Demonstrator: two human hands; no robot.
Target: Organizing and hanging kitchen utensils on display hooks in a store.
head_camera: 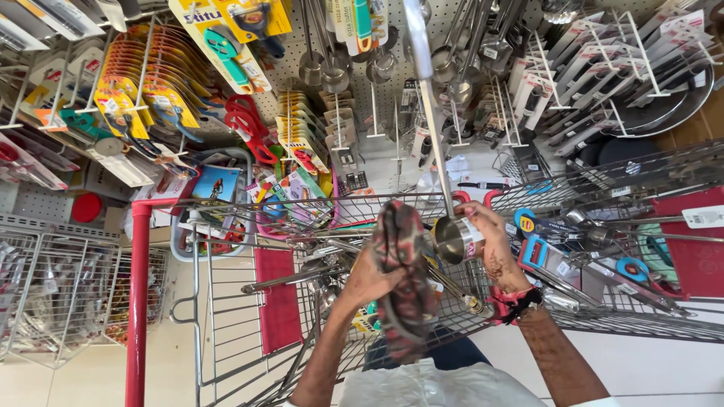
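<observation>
Aisle floor: pale tile, open at lower left beside the red cart post (pixel 138 301).
Shopping cart (pixel 249 332): wire basket, rims crossing mid-frame; packed with metal utensils, little free room inside.
Left hand (pixel 369 280): fingers closed around a patterned red-and-grey cloth (pixel 403 279), which hangs down over the cart rim.
Steel ladle (pixel 451 240): above the cart, between the hands; long axis near vertical, handle running up toward the pegboard, cup at the bottom, mouth facing left toward the cloth.
Right hand (pixel 494 245): clamped around the ladle cup; red band at wrist.
Pegboard wall (pixel 377 98): hung with packaged kitchen tools, close behind cart.
</observation>
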